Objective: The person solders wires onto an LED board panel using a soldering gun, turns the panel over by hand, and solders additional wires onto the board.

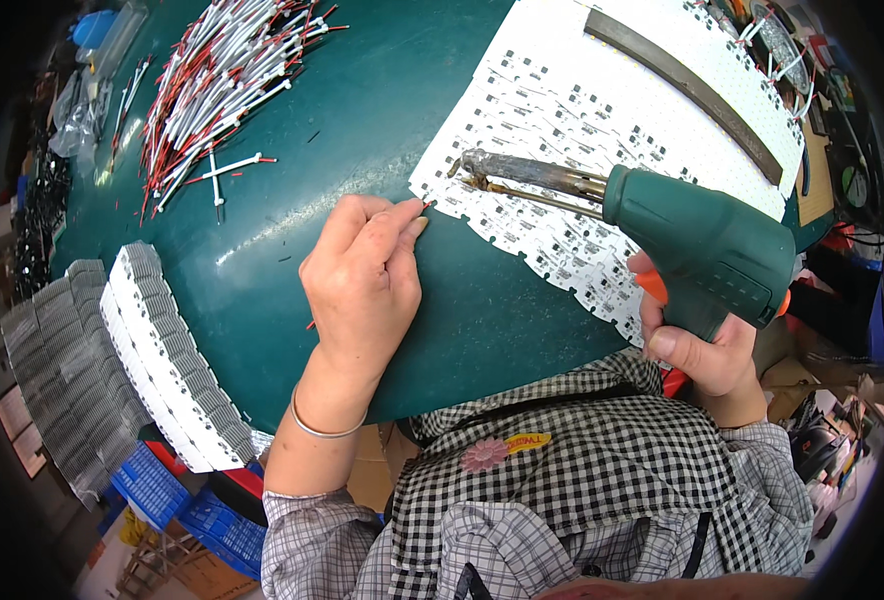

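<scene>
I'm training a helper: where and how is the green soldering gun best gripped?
Probably by its pistol handle, from below, as the right hand does: the handle juts off the body, orange trigger at the fingers, metal barrel pointing away.

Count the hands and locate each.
2: the left hand pinches a red wire beside the white board sheet; the right hand grips the green soldering gun.

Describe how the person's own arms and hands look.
The left hand and right hand are both ungloved. A thin, silver-coloured bangle circles the left wrist. The left sleeve and right sleeve are pale plaid with thin dark lines.
</scene>
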Action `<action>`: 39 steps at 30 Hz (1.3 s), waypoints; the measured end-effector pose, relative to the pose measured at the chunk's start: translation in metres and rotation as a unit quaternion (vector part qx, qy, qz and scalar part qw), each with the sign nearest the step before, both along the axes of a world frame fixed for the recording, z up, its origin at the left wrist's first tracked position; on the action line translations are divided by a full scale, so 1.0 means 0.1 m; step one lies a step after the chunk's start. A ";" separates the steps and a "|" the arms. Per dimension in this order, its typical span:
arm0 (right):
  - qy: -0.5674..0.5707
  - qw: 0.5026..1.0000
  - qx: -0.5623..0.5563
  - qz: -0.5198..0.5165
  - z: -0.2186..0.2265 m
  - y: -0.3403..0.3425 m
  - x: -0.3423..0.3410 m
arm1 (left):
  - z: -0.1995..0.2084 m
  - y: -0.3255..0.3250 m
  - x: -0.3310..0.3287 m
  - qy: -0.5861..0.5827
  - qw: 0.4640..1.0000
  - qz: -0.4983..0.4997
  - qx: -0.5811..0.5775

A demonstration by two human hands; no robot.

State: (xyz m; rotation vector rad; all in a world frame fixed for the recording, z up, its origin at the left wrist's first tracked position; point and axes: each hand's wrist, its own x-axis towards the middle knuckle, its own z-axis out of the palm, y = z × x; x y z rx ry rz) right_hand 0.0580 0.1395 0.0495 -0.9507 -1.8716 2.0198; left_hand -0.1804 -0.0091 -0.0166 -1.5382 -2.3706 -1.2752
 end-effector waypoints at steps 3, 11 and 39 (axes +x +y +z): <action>0.000 0.999 0.018 0.037 -0.04 0.04 0.08 | 0.03 -0.02 -0.05 -0.054 0.998 0.004 -0.013; -0.096 0.991 -0.030 0.089 0.06 0.01 0.10 | 0.04 0.01 -0.05 -0.067 0.996 -0.043 -0.030; 0.073 0.987 -0.072 -0.127 0.08 0.10 0.09 | 0.02 0.06 0.01 -0.002 0.999 -0.040 -0.004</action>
